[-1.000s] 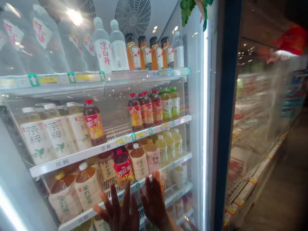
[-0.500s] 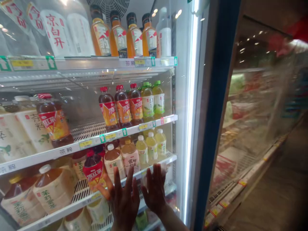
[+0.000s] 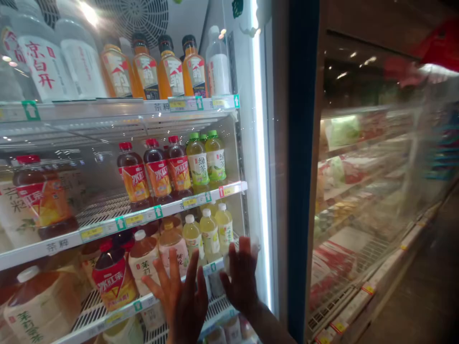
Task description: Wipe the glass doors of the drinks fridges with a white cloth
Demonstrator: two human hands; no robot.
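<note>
At our far left, a big white-capped jug fills the corner of the lower shelf, with a large red-capped bottle on the middle shelf and clear bottles on the top shelf. Next along the lower shelf we see a red-labelled bottle, then a jasmine tea jug. Our left hand is raised with its fingers fanned apart, gripping nothing, its fingertips overlapping a pink-labelled bottle. Above it stand three red-topped bottles; beside those, green-capped bottles. Pale yellow bottles sit on the lower shelf between our hands in view. Our right hand is up too, fingers extended and ungripping, just below and right of them. We cannot tell whether either hand touches anything. Farther right come a light strip, a dark blue post and a blurred display case.
</note>
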